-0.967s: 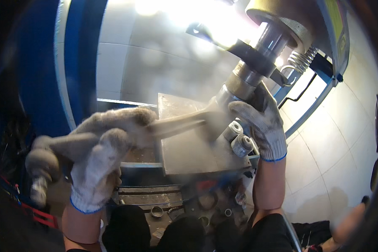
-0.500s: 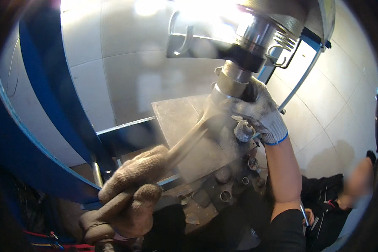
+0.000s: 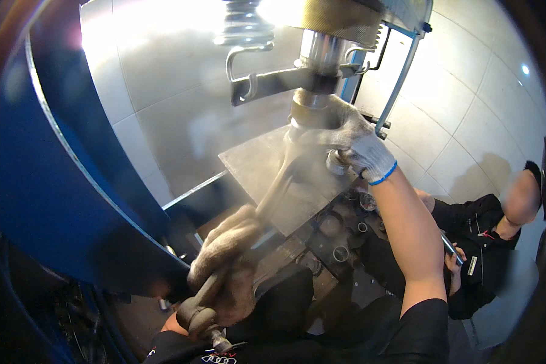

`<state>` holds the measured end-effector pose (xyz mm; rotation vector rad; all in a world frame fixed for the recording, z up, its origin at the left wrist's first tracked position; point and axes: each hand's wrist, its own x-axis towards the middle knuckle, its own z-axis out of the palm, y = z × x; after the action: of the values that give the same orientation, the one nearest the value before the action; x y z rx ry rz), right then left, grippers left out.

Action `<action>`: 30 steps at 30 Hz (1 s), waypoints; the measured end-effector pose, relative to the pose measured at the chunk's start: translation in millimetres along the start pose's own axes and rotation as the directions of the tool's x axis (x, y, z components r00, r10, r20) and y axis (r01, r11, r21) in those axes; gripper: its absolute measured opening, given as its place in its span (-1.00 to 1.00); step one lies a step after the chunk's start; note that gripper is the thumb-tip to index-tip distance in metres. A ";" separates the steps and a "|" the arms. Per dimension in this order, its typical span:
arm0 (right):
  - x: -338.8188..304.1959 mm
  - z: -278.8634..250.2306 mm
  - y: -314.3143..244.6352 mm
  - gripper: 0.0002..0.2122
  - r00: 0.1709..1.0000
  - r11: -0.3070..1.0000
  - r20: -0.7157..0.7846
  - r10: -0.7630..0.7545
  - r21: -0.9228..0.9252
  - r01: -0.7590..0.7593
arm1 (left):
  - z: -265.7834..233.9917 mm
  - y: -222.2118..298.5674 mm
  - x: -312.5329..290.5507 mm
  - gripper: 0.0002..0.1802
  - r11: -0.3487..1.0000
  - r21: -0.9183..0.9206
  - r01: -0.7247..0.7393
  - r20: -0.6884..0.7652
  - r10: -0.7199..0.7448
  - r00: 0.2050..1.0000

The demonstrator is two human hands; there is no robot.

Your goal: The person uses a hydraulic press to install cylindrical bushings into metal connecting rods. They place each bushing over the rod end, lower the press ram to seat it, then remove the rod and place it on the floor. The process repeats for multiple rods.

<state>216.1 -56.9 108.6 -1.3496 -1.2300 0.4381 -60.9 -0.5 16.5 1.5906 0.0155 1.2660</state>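
Observation:
A metal suspension arm [image 3: 280, 182] slants from lower left up to the ram [image 3: 319, 51] of a press. My left hand [image 3: 232, 252], in a dirty knit glove, is closed round its lower part, with a ball joint [image 3: 203, 321] and threaded stud below the fist. At the upper end my right hand [image 3: 353, 136], in a white knit glove with blue cuff, wraps round the arm's eye and a metal sleeve [image 3: 307, 114]. The sleeve stands directly under the ram; its contact with the eye is partly hidden by the fingers. A small round joint [image 3: 336, 162] hangs below the right palm.
A hooked crossbar [image 3: 266, 87] and coil spring [image 3: 244, 27] flank the ram. Behind the arm lies a grey metal plate [image 3: 249, 159]. Blue press frame [image 3: 97, 176] stands left. Metal rings [image 3: 341, 253] lie below. A co-worker [image 3: 488, 242] at right holds a shiny object.
The view has shifted, bringing more of the co-worker into sight. Both my hands keep hold of the arm, and its lower end sits further right and lower in the picture.

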 end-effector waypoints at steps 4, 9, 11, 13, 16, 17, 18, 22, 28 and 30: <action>-3.9 1.3 -2.1 -0.36 0.998 0.991 0.063 -0.016 0.132 0.007 | -3.4 -17.7 -3.3 -0.76 0.976 0.005 -0.220 0.003 0.220 0.976; -15.6 18.9 9.8 -0.25 0.985 0.972 -0.132 -0.111 0.193 0.135 | -25.1 -45.2 -39.9 -0.64 0.966 -0.227 -0.125 0.030 0.135 0.990; -19.2 22.1 11.2 -0.24 0.979 0.960 -0.158 -0.126 0.228 0.160 | -48.0 -42.0 -60.9 -0.50 0.788 -0.573 0.224 -0.006 -0.277 0.961; -22.2 21.2 8.6 -0.21 0.982 0.971 -0.139 -0.128 0.183 0.152 | -65.6 -37.5 -72.7 -0.40 0.426 -0.783 0.454 0.156 -0.572 0.805; -26.6 25.9 5.4 -0.20 0.975 0.959 -0.154 -0.158 0.213 0.189 | -67.5 -35.2 -64.1 -0.46 0.329 -0.805 0.493 0.339 -0.428 0.838; -28.0 29.1 4.9 -0.20 0.971 0.958 -0.184 -0.155 0.211 0.193 | -61.3 -36.1 -54.7 -0.50 0.634 -0.686 0.357 0.299 -0.202 0.933; -30.0 33.4 5.1 -0.20 0.965 0.957 -0.214 -0.154 0.209 0.199 | -52.9 -37.3 -43.6 -0.53 0.849 -0.509 0.141 0.219 -0.031 0.975; -44.9 46.2 7.5 -0.19 0.875 0.911 -0.311 -0.370 -0.308 0.275 | -18.0 -31.0 -12.1 -0.56 0.962 -0.035 -0.270 0.117 0.272 0.955; -77.9 23.9 1.0 -0.39 0.824 0.905 -0.421 -0.378 -0.355 0.233 | -20.5 -16.1 -34.7 -0.73 0.997 0.073 0.018 -0.012 -0.017 1.000; -88.6 21.4 -1.3 -0.38 0.813 0.933 -0.502 -0.296 -0.333 0.135 | -20.3 -15.8 -46.5 -0.69 0.990 -0.096 0.101 -0.105 -0.111 0.988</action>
<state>164.7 -120.8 68.8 -1.4174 -0.9632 -0.2963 -87.1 -5.7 -29.5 1.4226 0.1102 1.2525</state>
